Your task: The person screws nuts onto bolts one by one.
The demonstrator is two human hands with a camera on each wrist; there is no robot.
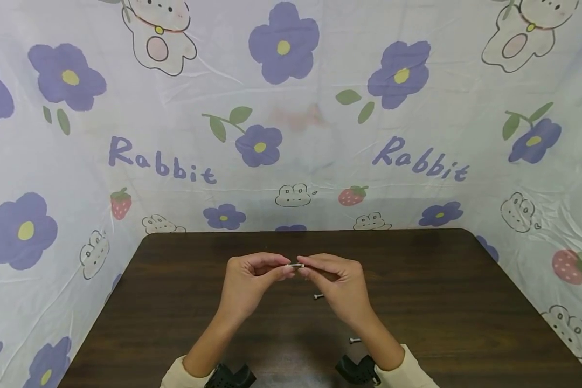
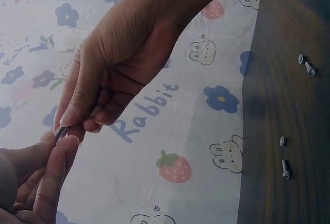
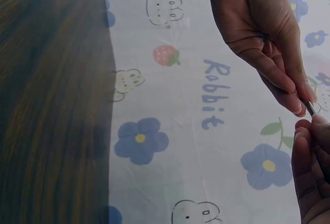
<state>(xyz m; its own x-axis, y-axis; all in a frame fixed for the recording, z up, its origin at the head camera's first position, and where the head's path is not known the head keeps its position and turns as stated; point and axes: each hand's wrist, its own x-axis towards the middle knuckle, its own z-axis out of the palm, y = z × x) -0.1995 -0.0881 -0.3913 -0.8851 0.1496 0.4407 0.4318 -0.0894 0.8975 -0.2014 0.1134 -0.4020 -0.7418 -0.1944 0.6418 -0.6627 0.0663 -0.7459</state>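
Over the table, a small silver bolt (image 1: 295, 265) is held level between both hands. My left hand (image 1: 246, 281) pinches one end of it between thumb and fingertips. The other end is pinched by the right hand (image 1: 343, 282) in the same way. In the left wrist view, the threaded shank (image 2: 60, 133) shows in the narrow gap between the fingertips. Both ends of the bolt are hidden by the fingers. The right wrist view shows it as a thin dark piece (image 3: 309, 106) between the two hands.
On the dark wooden table (image 1: 174, 302) lie a loose bolt (image 1: 318, 296) and another bolt (image 1: 354, 340), near the right forearm. Beside them in the left wrist view are a small nut (image 2: 283, 141) and a second nut (image 2: 301, 58). A patterned cloth (image 1: 320, 134) hangs behind the table.
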